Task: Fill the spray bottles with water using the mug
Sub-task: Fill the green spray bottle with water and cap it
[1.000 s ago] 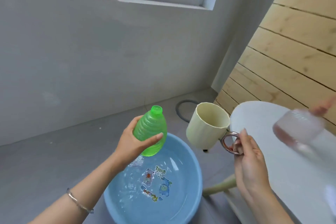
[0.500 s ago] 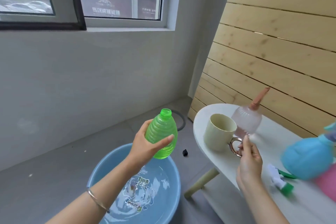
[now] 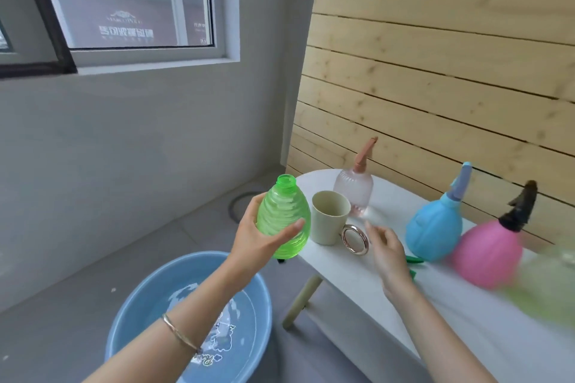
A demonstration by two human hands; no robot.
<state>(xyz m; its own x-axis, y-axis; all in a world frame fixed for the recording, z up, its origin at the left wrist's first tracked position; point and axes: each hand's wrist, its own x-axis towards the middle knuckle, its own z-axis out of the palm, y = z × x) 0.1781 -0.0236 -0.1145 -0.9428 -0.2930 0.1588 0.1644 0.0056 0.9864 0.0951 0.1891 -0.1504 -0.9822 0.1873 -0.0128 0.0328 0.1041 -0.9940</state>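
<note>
My left hand (image 3: 258, 242) grips the green bottle (image 3: 281, 218), right hand (image 3: 389, 255) slack and empty by the mug (image 3: 328, 221) near the table (image 3: 357, 277) end edge; a stray knock could tip it off.

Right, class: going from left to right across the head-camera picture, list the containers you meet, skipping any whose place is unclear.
In order: blue basin → green bottle → cream mug → blue spray bottle → pink spray bottle.
</note>
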